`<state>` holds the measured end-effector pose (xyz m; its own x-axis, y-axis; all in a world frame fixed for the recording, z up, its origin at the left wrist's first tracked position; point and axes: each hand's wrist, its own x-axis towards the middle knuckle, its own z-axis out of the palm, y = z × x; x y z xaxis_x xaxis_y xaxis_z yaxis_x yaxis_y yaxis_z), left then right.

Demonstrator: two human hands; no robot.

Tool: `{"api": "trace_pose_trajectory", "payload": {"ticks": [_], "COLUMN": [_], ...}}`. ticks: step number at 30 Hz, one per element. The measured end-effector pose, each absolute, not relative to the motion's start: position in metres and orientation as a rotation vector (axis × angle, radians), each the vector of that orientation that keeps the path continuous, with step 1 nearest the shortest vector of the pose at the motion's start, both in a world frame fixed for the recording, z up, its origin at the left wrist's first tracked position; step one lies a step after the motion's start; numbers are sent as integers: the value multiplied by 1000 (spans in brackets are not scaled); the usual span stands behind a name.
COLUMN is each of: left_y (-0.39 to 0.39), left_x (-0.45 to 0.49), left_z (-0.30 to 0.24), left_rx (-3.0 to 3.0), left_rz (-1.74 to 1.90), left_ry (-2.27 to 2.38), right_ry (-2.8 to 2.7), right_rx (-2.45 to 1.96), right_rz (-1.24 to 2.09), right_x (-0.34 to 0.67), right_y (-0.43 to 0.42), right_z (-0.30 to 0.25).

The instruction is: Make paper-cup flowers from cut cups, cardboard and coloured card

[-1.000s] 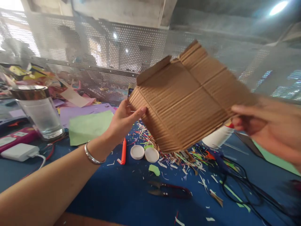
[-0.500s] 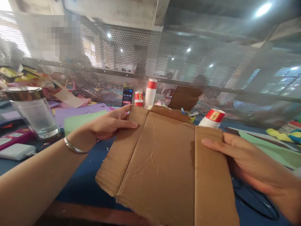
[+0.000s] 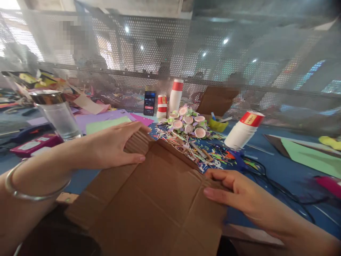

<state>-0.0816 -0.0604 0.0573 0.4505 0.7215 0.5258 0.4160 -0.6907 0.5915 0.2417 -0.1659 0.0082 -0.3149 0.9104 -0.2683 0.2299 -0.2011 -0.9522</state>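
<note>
A creased brown cardboard sheet (image 3: pixel 151 199) is tilted toward me over the table's front edge, with its side panels folded along crease lines. My left hand (image 3: pixel 103 149) grips its upper left corner, thumb on the near face and fingers over the far side. At the upper right side my right hand (image 3: pixel 229 188) pinches the cardboard between thumb and fingers. Just beyond the sheet lie paper scraps (image 3: pixel 183 142) and a cluster of paper-cup flowers (image 3: pixel 189 122). The cardboard's lower part runs out of view.
Stacked paper cups (image 3: pixel 243 129) lean at the right, near a blue glue gun (image 3: pixel 237 158) with a black cable. A glass jar (image 3: pixel 57 113) stands left, beside a magenta power strip (image 3: pixel 36 145). A phone (image 3: pixel 149 103) stands at the back. Green paper (image 3: pixel 309 156) lies right.
Both hands have brought the cardboard lower and closer to me, tilting it. The view has shifted, so the scraps and flower cluster behind it now show.
</note>
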Motion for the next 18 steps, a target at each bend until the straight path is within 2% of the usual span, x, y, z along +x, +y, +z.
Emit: {"api": "trace_pose_trajectory", "payload": {"ticks": [2,5,10,13,18], "left_y": [-78,-108,-149,-161,-157], "left_x": [-72,-51,-30,-32,-31], "left_z": [59,55,32,22,18], "left_rx": [2671,2882,3119,3108,2836], "left_rz": [1039,1109,552,87,-86], "left_ry": [1006,892,588,681,743], "right_ry": [-1459,-1513,-1726,-1811,-1941], "right_rx": [-1314,-1292,-1137,-1133,-1234], "right_rz": [1677,1736,1680,1719,1633], "right_x": [235,225,200,190,185], "right_y": [-170,-175,-183,-189,-194], "right_z": [1,-6,-6,-7,-14]}}
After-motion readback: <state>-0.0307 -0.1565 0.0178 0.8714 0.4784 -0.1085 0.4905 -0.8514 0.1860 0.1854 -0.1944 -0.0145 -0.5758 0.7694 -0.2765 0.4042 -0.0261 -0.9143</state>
